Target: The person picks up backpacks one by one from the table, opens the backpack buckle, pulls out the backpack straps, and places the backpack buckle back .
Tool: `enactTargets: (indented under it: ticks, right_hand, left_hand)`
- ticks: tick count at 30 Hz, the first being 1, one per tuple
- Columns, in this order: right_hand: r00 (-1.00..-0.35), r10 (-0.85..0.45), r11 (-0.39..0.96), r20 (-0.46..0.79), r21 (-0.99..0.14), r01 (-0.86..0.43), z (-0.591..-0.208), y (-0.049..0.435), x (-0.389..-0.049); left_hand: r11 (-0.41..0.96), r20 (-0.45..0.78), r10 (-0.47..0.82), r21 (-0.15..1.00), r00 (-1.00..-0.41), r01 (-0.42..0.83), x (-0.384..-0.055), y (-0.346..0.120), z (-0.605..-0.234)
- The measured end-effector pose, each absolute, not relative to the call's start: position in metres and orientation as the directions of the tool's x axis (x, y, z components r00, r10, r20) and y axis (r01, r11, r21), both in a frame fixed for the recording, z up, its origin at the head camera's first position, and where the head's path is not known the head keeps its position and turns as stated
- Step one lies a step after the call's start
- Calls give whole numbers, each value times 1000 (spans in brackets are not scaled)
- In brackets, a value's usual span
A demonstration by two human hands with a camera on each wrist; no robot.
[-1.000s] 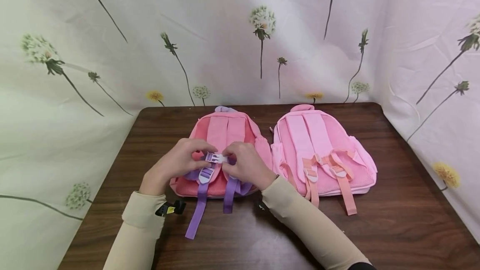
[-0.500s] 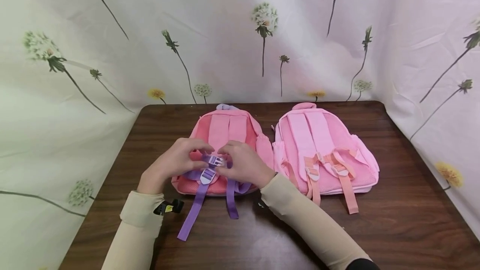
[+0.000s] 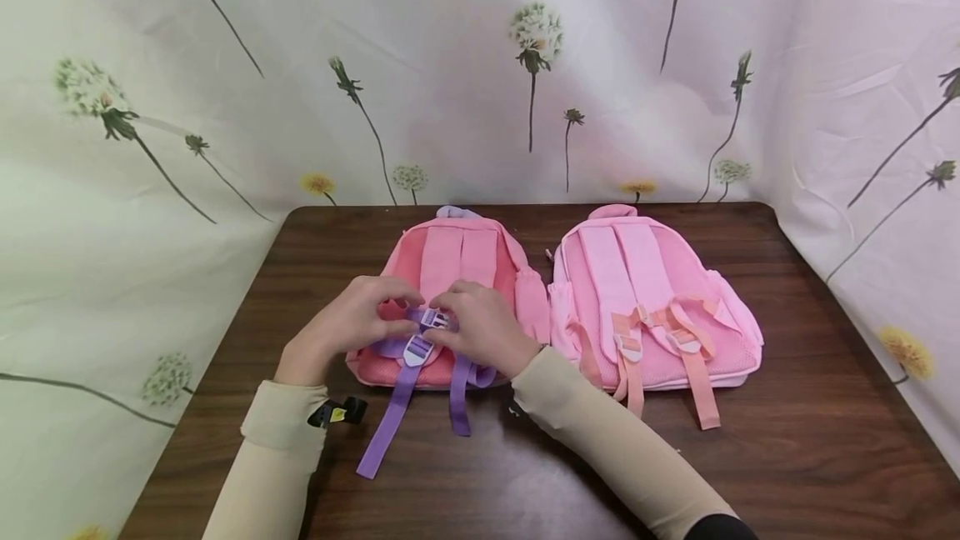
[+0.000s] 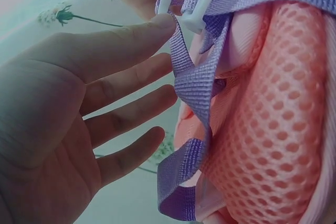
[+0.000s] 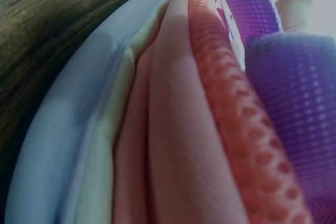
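A coral-pink backpack [image 3: 531, 307] lies on the table with its shoulder straps up. Over its lower part, my left hand [image 3: 348, 327] pinches a white side-release buckle [image 3: 435, 320] on purple webbing. From the other side, the thumb and bent fingers of my right hand [image 3: 483, 327] also grip the buckle, hiding its right end. Whether its halves are fully joined I cannot tell. In the left wrist view, the left thumb touches a white plastic part [image 4: 195, 20], while the other fingers spread beside the purple webbing [image 4: 194, 90]. Purple webbing [image 5: 294, 93] also fills the right wrist view's right side.
A second, paler pink backpack [image 3: 600, 269] with orange webbing lies close on the right. A white slide adjuster [image 3: 417, 350] sits just below the buckle. Purple strap tails [image 3: 390, 427] hang over the dark wooden table [image 3: 300, 252]. Floral cloth [image 3: 450, 65] rises behind.
My right hand has shifted slightly left over the buckle, covering the pale right part visible a second ago. The left purple strap tail has swung a little left.
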State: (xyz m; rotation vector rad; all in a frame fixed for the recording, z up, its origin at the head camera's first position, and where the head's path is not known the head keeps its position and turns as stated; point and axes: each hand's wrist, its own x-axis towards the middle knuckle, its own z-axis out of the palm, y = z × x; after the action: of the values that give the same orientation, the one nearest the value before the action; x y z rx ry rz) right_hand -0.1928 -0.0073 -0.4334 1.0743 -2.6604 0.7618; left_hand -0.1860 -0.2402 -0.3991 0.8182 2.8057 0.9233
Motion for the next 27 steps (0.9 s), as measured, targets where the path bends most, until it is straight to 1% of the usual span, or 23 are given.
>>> enactTargets:
  ticks: [5, 10, 16, 22, 27]
  right_hand:
    - [-725, -580, 599, 371, -409, -689, -435, -7, -193]
    - [-720, -567, 559, 400, -455, -694, -435, -4, -194]
    - [-696, -546, 486, 466, -500, -717, -432, -1, -197]
    - [-662, -543, 456, 517, -481, -749, -431, 3, -200]
    - [-656, -544, 442, 524, -486, -754, -429, 6, -200]
  left_hand:
    - [679, 97, 505, 569, -858, 464, -187, -240, -398]
    - [688, 78, 497, 572, -864, 447, -188, -241, -399]
    - [647, 123, 524, 586, -843, 488, -190, -242, -399]
    - [630, 136, 519, 606, -844, 485, -190, -242, -396]
    - [615, 162, 529, 603, -833, 508, -189, -243, -396]
